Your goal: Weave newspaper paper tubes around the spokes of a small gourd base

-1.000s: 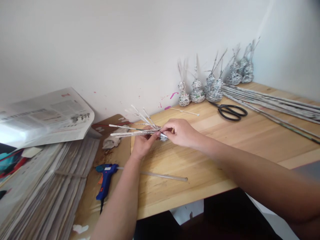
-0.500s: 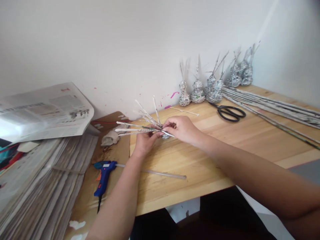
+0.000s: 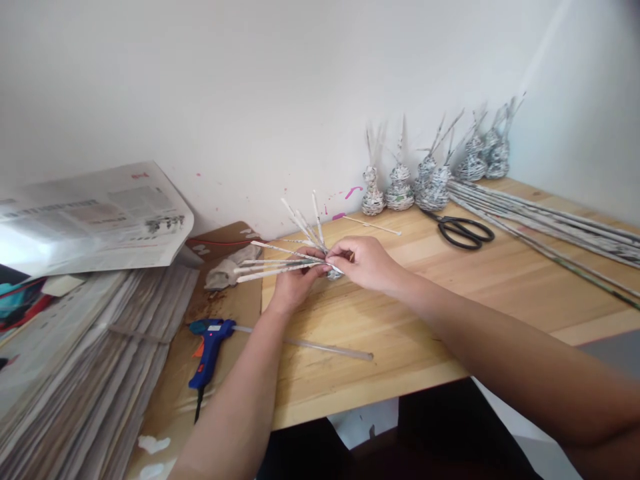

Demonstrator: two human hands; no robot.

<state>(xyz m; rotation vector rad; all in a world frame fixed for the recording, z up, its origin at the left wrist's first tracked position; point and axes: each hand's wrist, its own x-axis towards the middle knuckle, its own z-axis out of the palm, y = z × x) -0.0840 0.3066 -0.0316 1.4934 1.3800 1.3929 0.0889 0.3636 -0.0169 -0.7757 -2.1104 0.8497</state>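
Note:
Rolled newspaper sticks fan out to the left and up from a small woven paper base, which shows only in part beneath my fingers. My left hand is closed around the woven piece, thumb against the spot where the sticks meet. Facing it, my right hand pinches a paper stick at that same spot, with its thumb and forefinger pressed together. My fingers cover most of the weave.
Several woven paper gourds stand along the wall. Black-handled scissors and long paper sticks lie at the right. A blue glue gun with a long glue stick rests at the left, beside stacked newspapers.
The fanned paper sticks have turned slightly, and both hands have shifted a little. Each hand keeps its grip. The whole view has moved slightly.

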